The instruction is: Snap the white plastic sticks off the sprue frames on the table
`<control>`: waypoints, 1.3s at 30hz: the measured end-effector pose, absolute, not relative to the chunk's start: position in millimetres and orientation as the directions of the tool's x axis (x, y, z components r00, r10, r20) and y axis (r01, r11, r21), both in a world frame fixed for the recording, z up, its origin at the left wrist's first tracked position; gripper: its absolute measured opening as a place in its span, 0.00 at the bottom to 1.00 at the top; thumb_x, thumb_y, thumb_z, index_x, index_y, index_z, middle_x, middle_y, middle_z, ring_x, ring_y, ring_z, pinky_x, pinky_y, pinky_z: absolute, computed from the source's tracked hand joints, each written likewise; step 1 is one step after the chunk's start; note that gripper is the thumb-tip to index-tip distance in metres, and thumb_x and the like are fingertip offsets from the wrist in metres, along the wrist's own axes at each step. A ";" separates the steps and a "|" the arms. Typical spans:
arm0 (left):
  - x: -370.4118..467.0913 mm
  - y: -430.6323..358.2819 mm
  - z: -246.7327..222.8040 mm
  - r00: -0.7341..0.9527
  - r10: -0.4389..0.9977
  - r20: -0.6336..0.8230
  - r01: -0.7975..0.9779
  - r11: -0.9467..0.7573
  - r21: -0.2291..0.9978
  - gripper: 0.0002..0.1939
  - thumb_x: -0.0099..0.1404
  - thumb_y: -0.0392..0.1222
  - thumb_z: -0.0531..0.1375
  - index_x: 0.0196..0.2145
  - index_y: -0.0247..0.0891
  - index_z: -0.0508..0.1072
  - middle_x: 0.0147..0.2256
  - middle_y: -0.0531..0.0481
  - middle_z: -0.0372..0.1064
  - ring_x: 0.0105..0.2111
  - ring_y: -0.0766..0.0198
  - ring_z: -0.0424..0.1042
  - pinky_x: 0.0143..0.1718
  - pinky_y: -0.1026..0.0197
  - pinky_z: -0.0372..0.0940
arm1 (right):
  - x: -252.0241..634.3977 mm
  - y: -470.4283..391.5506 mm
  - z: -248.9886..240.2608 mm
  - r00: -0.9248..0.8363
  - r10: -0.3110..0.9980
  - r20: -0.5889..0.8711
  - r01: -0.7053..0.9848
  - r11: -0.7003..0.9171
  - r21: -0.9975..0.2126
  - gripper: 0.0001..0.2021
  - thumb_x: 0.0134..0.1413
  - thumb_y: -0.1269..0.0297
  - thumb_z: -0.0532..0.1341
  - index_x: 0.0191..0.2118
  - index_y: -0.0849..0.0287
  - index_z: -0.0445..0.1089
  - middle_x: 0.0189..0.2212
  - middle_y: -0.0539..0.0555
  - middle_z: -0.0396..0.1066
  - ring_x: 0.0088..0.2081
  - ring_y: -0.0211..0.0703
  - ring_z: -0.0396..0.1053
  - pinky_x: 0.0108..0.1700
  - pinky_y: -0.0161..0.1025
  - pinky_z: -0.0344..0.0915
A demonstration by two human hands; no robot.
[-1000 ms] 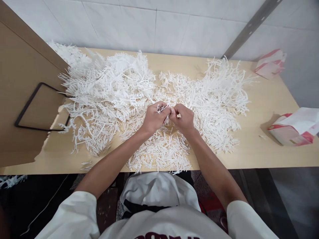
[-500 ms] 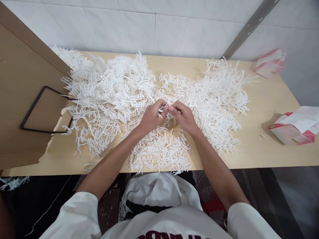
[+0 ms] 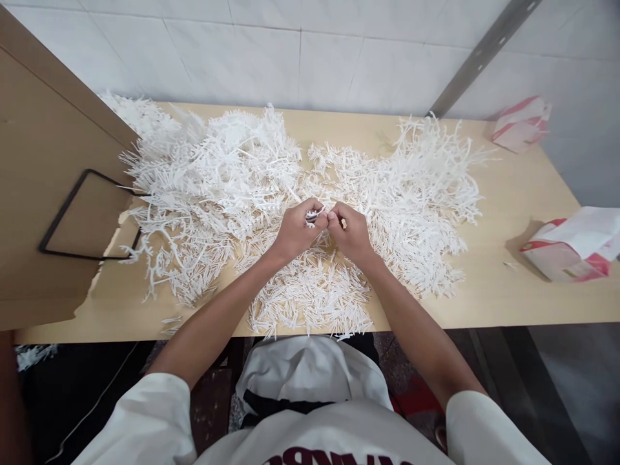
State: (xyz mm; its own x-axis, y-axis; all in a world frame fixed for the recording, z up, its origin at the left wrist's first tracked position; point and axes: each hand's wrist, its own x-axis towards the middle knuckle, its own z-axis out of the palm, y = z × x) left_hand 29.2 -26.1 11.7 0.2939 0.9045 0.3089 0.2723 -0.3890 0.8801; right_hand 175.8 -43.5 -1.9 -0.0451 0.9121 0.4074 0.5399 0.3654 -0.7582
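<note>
My left hand is closed around a thin white branched plastic piece, part of which shows between thumb and fingers. Right beside it, my right hand is pinched, its fingertips meeting those of the left. Whatever lies between the right fingertips is too small and hidden to make out. Both hands are above the middle of the table. Behind and left of them is a large heap of white branched pieces. A pile of small white sticks lies between my forearms, near the table's front edge.
Another white heap spreads to the right. At far left stands a cardboard box with a torn edge and a black wire frame. Two red-and-white paper boxes sit at the right. A metal post rises against the tiled wall.
My right hand has curled in more, its fingers now tighter against the left fingertips. The left hand keeps its hold on the white piece, nearly unmoved.
</note>
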 end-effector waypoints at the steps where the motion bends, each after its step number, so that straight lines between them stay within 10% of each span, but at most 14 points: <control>1: 29.7 -27.0 12.2 0.293 0.904 0.311 0.276 -0.392 0.878 0.07 0.60 0.39 0.58 0.26 0.39 0.63 0.23 0.56 0.61 0.24 0.71 0.58 0.26 0.65 0.55 | 176.0 -43.6 -2.4 -0.058 0.896 0.440 0.568 0.392 -0.723 0.13 0.59 0.62 0.55 0.24 0.56 0.56 0.20 0.45 0.55 0.23 0.33 0.52 0.27 0.35 0.50; 10: 16.5 -6.6 7.8 -0.026 0.991 0.133 0.034 -0.133 0.991 0.07 0.65 0.41 0.55 0.28 0.41 0.62 0.19 0.59 0.56 0.17 0.73 0.58 0.19 0.67 0.56 | 176.1 -48.9 -2.3 -0.057 0.818 0.572 0.643 0.469 -0.605 0.12 0.62 0.62 0.53 0.26 0.55 0.59 0.23 0.47 0.61 0.25 0.35 0.57 0.30 0.37 0.56; 17: 20.2 -5.8 5.7 0.166 0.968 0.189 -0.053 -0.182 0.982 0.13 0.64 0.53 0.58 0.33 0.41 0.65 0.24 0.58 0.61 0.21 0.74 0.65 0.25 0.68 0.61 | 185.2 -39.2 -0.4 0.031 0.867 0.497 0.583 0.388 -0.714 0.16 0.64 0.53 0.51 0.51 0.49 0.67 0.48 0.55 0.71 0.47 0.43 0.68 0.46 0.45 0.65; 31: 18.8 -7.0 1.0 0.409 0.866 0.286 0.129 -0.365 0.922 0.13 0.67 0.52 0.55 0.32 0.40 0.64 0.29 0.53 0.64 0.30 0.69 0.65 0.34 0.65 0.62 | 182.4 -42.7 7.0 -0.208 0.893 0.398 0.689 0.423 -0.589 0.14 0.64 0.54 0.52 0.31 0.56 0.65 0.28 0.49 0.66 0.30 0.37 0.62 0.35 0.38 0.57; 39: 18.7 -13.5 -6.0 0.466 0.827 0.315 0.311 -0.486 0.817 0.04 0.63 0.34 0.54 0.34 0.41 0.62 0.29 0.54 0.65 0.30 0.68 0.63 0.33 0.63 0.57 | 182.1 -43.5 8.8 -0.287 0.907 0.310 0.744 0.414 -0.524 0.13 0.58 0.67 0.52 0.23 0.56 0.51 0.20 0.46 0.56 0.23 0.34 0.52 0.27 0.36 0.48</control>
State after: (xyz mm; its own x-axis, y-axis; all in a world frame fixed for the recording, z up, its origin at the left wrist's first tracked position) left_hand 18.7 -13.5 -6.0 0.4661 0.8268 0.3149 0.3106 -0.4862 0.8167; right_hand 182.1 -43.5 8.8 -0.2867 0.9066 0.3098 0.7443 0.4143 -0.5237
